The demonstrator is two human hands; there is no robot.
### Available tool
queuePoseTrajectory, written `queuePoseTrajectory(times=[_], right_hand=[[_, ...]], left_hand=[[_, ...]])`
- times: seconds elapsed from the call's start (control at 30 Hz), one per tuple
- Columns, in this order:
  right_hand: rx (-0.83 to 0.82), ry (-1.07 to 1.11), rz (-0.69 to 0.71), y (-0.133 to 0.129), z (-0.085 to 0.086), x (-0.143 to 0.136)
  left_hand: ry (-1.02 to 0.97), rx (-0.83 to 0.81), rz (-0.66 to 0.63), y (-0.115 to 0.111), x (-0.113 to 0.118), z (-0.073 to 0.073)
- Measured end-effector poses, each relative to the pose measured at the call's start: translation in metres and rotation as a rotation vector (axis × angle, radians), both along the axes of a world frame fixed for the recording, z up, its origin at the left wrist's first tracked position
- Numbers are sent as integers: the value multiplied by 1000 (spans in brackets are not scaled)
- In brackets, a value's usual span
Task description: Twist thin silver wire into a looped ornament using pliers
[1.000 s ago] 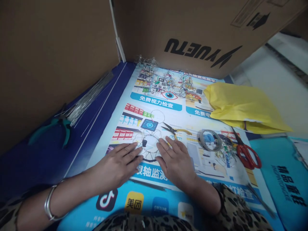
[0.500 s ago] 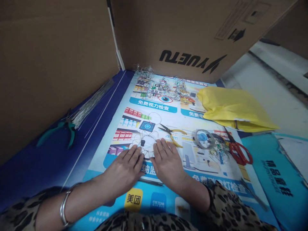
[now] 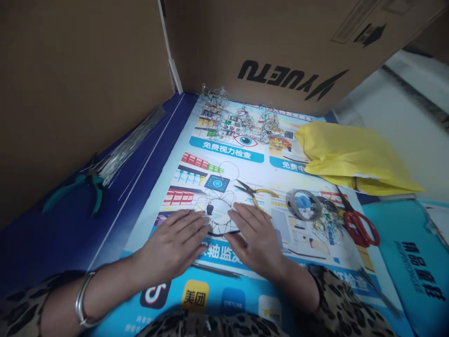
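A flower-like ring of thin bent wire [image 3: 220, 226], with loops around its rim, lies flat on the printed sheet in front of me. My left hand [image 3: 178, 236] rests palm down over its left side, fingers stretched out. On its right side lies my right hand [image 3: 256, 234], also palm down with the fingers extended. Both sets of fingertips touch the wire or the sheet at its edge; parts of the ring are hidden under them. Just beyond my right fingers are yellow-handled pliers [image 3: 257, 193]. A plain thin wire circle [image 3: 229, 163] lies farther back.
Right of the pliers sit a wire coil [image 3: 304, 205], a tangle of wire bits [image 3: 328, 222] and red-handled scissors [image 3: 359, 227]. A yellow bag [image 3: 358, 154] is behind them. Teal pliers [image 3: 75, 187] and a wire bundle [image 3: 131, 142] lie left. Cardboard [image 3: 280, 42] walls the back.
My hands have spread slightly apart, baring more of the wire ring between them. My left fingers lie flatter. The whole view has shifted a little.
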State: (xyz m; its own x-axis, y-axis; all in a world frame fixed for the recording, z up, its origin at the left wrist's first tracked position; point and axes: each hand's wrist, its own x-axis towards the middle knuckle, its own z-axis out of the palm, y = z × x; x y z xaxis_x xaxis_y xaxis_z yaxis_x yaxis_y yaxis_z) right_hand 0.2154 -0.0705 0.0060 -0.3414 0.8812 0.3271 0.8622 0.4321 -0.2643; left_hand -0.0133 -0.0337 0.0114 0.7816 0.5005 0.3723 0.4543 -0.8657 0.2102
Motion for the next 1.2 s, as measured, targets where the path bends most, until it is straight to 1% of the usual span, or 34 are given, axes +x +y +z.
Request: queuePoseTrajectory(times=[0.07, 0.2, 0.33, 0.47, 0.67, 0.97, 1.2], right_hand=[[16, 75, -16, 1, 0, 5], [88, 202, -48, 5, -3, 15], [112, 230, -73, 8, -5, 20], [87, 210, -58, 10, -7, 20], [10, 147, -48, 12, -6, 19], [-64, 76, -67, 13, -7, 19], [-62, 50, -88, 13, -8, 19]], left_hand=[[-56, -20, -6, 3, -2, 2], [-173, -65, 32, 9, -8, 3], [-224, -87, 76, 14, -11, 3], [-170, -85, 38, 14, -9, 3], [-11, -107, -33, 13, -4, -4], [47, -91, -38, 13, -3, -4], [81, -89, -33, 13, -1, -3]])
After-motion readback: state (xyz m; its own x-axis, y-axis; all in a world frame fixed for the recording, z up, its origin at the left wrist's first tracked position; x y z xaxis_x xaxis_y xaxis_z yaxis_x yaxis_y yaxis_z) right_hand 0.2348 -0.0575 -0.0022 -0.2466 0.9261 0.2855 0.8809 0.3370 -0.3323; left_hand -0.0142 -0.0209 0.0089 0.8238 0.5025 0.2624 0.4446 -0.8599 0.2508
